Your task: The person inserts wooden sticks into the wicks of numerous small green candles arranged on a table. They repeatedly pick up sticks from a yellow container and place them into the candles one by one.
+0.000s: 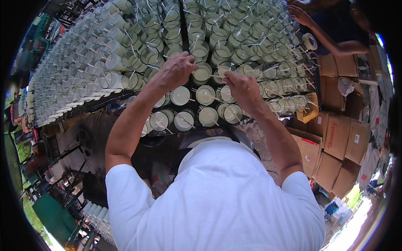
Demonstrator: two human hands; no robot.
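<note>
Pale greenish-white candles in clear glasses fill the table in rows, many with white wicks and thin wooden sticks laid across their rims. My left hand (179, 69) reaches over the rows, its fingers pinched beside a candle glass (203, 72); whatever lies between the fingertips is too small to make out. To the right of that glass, my right hand (243, 87) is closed in a pinch on the end of a thin wooden stick (217, 76). Nearer to me, candle glasses (205, 95) with sticks across their tops stand along the dark table edge.
At the right table corner sits a yellow plastic container (307, 109). Stacked cardboard boxes (341, 136) stand to the right. A roll of tape (309, 42) lies near the far right, where another person's arm (324, 39) reaches in. More white candles (95, 212) stand low at left.
</note>
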